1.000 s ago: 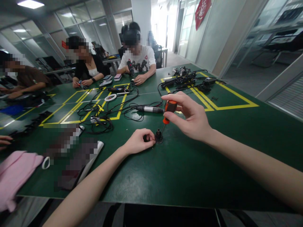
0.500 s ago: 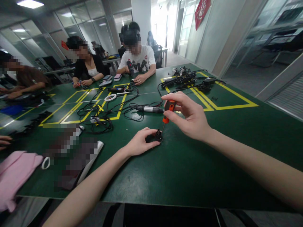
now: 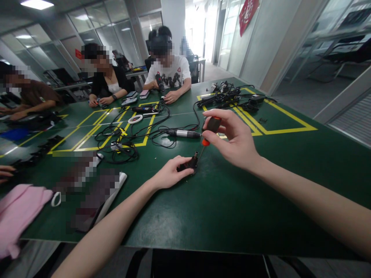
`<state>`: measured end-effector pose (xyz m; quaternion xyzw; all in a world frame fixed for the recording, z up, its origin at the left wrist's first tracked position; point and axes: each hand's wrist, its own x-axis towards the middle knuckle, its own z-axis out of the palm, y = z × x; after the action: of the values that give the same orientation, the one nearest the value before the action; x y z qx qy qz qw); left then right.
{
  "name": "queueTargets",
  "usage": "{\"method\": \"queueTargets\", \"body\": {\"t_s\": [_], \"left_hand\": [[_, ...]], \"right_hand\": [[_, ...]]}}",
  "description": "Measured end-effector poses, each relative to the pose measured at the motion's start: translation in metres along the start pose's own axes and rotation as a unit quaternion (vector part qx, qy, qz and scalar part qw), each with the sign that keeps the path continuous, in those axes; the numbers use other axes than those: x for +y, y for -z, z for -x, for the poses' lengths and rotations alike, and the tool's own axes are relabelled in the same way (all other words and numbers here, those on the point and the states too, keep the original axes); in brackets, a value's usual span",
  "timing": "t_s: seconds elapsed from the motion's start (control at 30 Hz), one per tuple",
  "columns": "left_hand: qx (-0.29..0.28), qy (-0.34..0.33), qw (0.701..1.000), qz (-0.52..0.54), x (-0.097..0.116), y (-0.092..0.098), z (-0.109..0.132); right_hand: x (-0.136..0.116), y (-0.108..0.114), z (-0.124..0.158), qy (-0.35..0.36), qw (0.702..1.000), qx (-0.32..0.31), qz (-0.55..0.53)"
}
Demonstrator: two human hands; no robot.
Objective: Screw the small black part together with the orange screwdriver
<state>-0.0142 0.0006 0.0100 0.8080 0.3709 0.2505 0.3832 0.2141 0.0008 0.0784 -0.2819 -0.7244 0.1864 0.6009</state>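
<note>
Between the thumb and fingers of my left hand (image 3: 171, 172) is a small black part (image 3: 193, 162) with a short metal-tipped stub on top, held low at the green table. My right hand (image 3: 236, 141) grips the handle of a screwdriver (image 3: 213, 124), black and orange, its thin shaft slanting down to the left. The shaft's tip is beside the black part; whether it touches cannot be made out. Just beyond my hands lies a silver and black cylindrical tool (image 3: 184, 134) with a cable.
A heap of black cables and adapters (image 3: 223, 98) lies at the back right, small dark pieces (image 3: 262, 120) near it. More cables (image 3: 118, 144) and a white ring (image 3: 135, 118) are left. Two phones (image 3: 100, 197) and a pink cloth (image 3: 21, 212) lie front left. Co-workers sit across the table (image 3: 246, 216).
The black part has tilted to the right in my left hand. The screwdriver has turned in my right hand and shifted slightly right.
</note>
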Motion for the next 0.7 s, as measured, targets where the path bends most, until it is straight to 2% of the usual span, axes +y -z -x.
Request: {"method": "queueTargets", "body": {"t_s": [0.17,0.33,0.53,0.7], "left_hand": [[-0.001,0.015,1.0,0.004,0.001,0.001,0.0],[-0.006,0.016,1.0,-0.001,0.0,0.002,-0.001],[-0.025,0.014,0.999,-0.015,0.001,0.002,-0.001],[-0.03,0.027,0.999,-0.027,0.001,0.002,-0.001]], "right_hand": [[0.006,0.001,-0.001,-0.016,1.0,0.016,-0.012],[0.013,0.003,-0.002,-0.043,0.999,-0.003,-0.02],[0.016,0.005,-0.004,-0.102,0.993,-0.015,0.056],[0.018,0.006,-0.004,-0.14,0.989,-0.039,0.027]]}}
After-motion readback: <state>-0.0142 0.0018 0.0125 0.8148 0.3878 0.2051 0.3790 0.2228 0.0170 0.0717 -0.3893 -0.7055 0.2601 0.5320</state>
